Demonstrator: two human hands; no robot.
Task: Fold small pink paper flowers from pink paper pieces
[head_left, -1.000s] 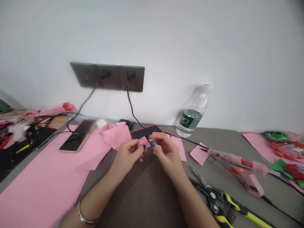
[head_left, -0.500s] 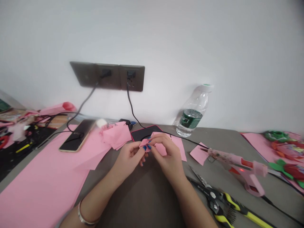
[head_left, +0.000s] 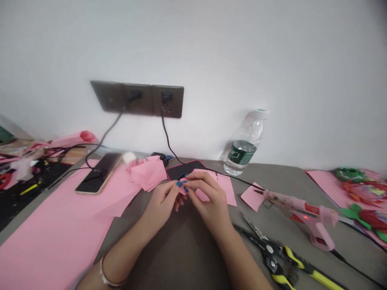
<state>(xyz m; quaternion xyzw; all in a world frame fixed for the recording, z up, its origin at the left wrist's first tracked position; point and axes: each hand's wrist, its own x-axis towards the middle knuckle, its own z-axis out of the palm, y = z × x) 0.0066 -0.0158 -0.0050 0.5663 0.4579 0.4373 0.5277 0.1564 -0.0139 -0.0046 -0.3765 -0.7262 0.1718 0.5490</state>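
While the two hands work close together at the middle of the head-camera view, a small piece of pink paper (head_left: 183, 188) sits pinched between them, just above the edge of a grey table (head_left: 279, 181). Most of that piece is hidden by fingers. The left hand (head_left: 161, 203) is closed to a narrow pinch, with its blue-painted fingertips (head_left: 179, 184) on the paper, and a metal bangle (head_left: 109, 276) circles that wrist at the lower left of the frame. The right hand (head_left: 208, 201) curves in a narrow grip from the other side, holding the same piece.

Just behind the hands lies a black mat with a pink edge (head_left: 181, 171), partly covered by a pink paper sheet (head_left: 225, 189). A loose pile of pink paper (head_left: 148, 173) sits to its left, beside a smartphone (head_left: 96, 177), and a large pink sheet (head_left: 51, 237) spreads across the lower left. To the right are a small pink square (head_left: 252, 196), a pink hot glue gun (head_left: 314, 219), and yellow-handled shears (head_left: 269, 251). A plastic water bottle (head_left: 242, 155) stands against the wall, below and right of a dark socket panel (head_left: 167, 100). Colourful paper flowers (head_left: 363, 193) lie at the far right.
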